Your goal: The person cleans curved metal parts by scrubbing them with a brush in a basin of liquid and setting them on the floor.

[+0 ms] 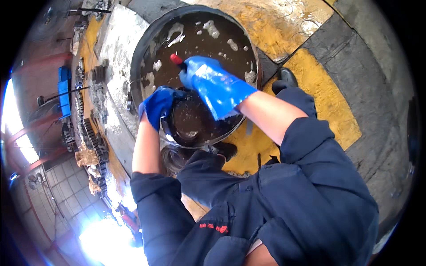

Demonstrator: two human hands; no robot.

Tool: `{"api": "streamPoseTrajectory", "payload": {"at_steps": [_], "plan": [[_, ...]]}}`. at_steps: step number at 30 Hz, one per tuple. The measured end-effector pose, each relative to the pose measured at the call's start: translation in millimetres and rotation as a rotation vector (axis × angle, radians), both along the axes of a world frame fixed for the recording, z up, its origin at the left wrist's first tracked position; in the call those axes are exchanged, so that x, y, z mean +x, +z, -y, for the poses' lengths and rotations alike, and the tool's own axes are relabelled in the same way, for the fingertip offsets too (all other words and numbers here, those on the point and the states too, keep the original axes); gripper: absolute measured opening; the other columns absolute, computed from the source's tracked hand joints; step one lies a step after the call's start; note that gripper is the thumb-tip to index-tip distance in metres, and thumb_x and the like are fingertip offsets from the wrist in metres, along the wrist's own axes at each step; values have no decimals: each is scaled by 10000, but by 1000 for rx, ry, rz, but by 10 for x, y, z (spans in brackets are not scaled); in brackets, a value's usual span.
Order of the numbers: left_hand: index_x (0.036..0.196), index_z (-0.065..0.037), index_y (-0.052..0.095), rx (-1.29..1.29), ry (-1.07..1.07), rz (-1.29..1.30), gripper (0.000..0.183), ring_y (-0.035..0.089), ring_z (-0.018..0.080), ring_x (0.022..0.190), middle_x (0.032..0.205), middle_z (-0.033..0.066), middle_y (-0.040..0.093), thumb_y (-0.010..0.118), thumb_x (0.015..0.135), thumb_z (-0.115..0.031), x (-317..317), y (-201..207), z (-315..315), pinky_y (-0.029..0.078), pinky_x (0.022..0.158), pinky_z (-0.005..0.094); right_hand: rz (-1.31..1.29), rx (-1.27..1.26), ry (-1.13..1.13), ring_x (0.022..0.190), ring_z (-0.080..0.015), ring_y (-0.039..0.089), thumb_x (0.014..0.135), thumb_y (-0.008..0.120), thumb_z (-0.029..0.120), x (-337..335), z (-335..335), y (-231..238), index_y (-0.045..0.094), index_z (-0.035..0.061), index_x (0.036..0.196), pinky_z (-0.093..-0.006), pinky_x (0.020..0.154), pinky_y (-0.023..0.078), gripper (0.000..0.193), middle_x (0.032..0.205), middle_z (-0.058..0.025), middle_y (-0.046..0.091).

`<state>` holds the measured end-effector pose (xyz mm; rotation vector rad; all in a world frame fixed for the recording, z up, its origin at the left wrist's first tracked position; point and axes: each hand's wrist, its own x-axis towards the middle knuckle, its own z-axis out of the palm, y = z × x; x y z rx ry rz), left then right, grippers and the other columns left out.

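Note:
A wide round tub [256, 53] of dark brown liquid with patches of foam is in front of me. My right hand [202, 73], in a long blue rubber glove, is closed around a tool with a red-ended black handle [176, 59]; its working end is hidden below the glove. My left hand [163, 103], also in a blue glove, is closed on the edge of a dark, wet, round part [188, 116] at the near side of the tub. Liquid and the gloves hide some of that part, and its exact kind cannot be told.
Yellow and dark grey floor plates [328, 97] surround the tub. My shoes [287, 77] stand close to it. Along the left lie greasy metal parts and a chain-like row [95, 137]. Farther left is a blue box [64, 91]; bright light glares at the lower left.

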<state>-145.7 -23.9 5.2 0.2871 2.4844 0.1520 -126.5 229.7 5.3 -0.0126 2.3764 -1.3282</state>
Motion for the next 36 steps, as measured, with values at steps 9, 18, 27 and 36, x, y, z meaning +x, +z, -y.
{"api": "streamPoseTrajectory", "payload": {"at_steps": [9, 18, 27, 36], "plan": [[1324, 9, 673, 1121, 930, -72, 424, 745, 212, 1037, 1180, 113, 765, 685, 904, 60, 1591, 206, -117, 598, 933, 345, -32, -630, 11, 775, -202, 729, 983, 644, 355, 113, 111, -110, 772, 32, 979, -371, 750, 569, 348, 888, -130, 796], [1255, 13, 714, 942, 575, -336, 313, 724, 248, 1112, 1192, 129, 765, 526, 1005, -7, 1589, -192, 432, 565, 984, 368, -755, -586, 290, 917, -335, 761, 983, 738, 355, 686, 971, -344, 778, 118, 1129, -421, 813, 621, 282, 1010, -139, 782], [1353, -7, 630, 1342, 1193, -92, 610, 746, 312, 1006, 1147, 151, 741, 552, 767, 141, 1431, -52, -35, 624, 947, 420, -72, -314, -193, 763, -177, 653, 984, 640, 404, -198, 692, -1213, 783, 106, 993, -351, 756, 524, 330, 771, -45, 691], [1385, 48, 604, 1339, 1174, -60, 701, 739, 346, 1084, 1206, 205, 727, 559, 687, 93, 1495, -31, 208, 596, 1049, 426, 24, -18, -144, 933, -329, 748, 929, 633, 509, 46, 389, -710, 783, 99, 1034, -421, 878, 568, 448, 975, -153, 784]]}}
